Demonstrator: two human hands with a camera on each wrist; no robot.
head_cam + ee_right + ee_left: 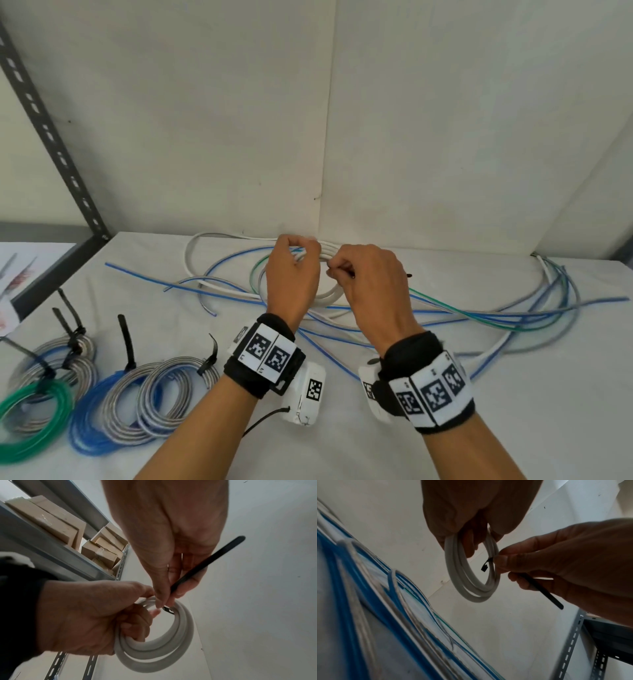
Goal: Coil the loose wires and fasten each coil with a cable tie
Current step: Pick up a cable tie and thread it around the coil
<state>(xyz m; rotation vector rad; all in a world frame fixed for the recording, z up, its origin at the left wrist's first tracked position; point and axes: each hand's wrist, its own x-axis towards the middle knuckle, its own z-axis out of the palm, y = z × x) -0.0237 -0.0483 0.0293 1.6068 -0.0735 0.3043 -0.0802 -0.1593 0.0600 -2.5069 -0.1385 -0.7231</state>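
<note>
R hand [171, 547] grip: thumb and forefinger pinch a black plastic cable tie [541, 590] near its head end, tail pointing out to the right. L hand [291, 277] grip is curled round a coil of thick white round cable [164, 646], held above the desk [445, 428]. Tie head sits just beside the coil's right rim, inside the loop. Room ahead is open; loose blue, green and grey wires [479, 315] lie below.

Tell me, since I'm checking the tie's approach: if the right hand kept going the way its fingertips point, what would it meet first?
Probably the white coil held by the left hand. The right hand pinches the black cable tie right beside it; contact is unclear.
</note>
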